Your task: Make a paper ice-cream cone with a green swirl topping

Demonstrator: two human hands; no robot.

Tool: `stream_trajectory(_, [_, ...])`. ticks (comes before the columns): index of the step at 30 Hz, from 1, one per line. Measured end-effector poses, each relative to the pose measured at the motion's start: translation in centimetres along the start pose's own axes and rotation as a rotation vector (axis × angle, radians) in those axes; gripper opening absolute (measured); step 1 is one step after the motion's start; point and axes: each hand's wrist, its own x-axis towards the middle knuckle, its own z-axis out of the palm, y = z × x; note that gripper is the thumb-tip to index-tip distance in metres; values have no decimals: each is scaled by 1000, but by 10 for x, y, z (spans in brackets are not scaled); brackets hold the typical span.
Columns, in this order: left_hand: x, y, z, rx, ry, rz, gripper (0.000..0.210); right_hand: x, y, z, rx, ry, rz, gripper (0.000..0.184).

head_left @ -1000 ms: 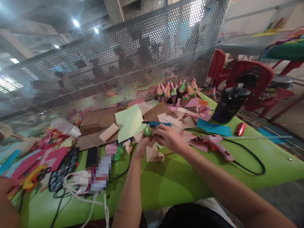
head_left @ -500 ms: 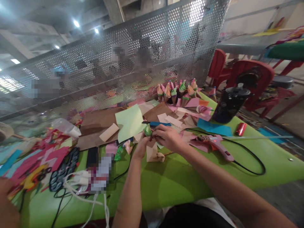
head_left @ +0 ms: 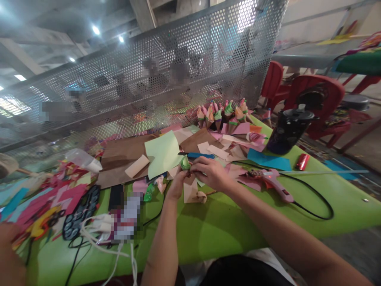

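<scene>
A small paper ice cream cone (head_left: pixel 185 163) with a swirled green top is held up over the middle of the table. My left hand (head_left: pixel 176 186) is closed around its lower part, which the fingers mostly hide. Fingers of my right hand (head_left: pixel 210 172) are pinched together against the cone's right side. Just beyond the hands lies a blue-handled cutter (head_left: pixel 200 155). Below them is a beige paper piece (head_left: pixel 190 192) with a curled end. To the right, a pink glue gun (head_left: pixel 276 185) rests on the green table (head_left: pixel 226 226).
Several finished paper cones (head_left: pixel 218 115) stand at the back, before a perforated metal screen (head_left: pixel 166 59). A black tumbler (head_left: pixel 287 131) is at the right. White cables (head_left: pixel 104 242), a dark palette (head_left: pixel 81 214) and paper scraps (head_left: pixel 44 200) crowd the left, where another person's hand (head_left: pixel 8 238) shows.
Almost nothing differs. Both hands keep their hold on the green-topped cone, and the view has shifted only very slightly.
</scene>
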Motion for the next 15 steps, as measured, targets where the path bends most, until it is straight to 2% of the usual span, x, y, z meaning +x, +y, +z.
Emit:
stream_trajectory(5, [1,-4,-4,24,-20,23,21,0,2,1,36,6,9,17])
stream_trajectory(11, [-3,2,0,85,-8,19,29,1,5,3,141,84,120,15])
stream_trajectory(15, [-5,8,3,177,9,11,29,0,3,7,177,52,180,17])
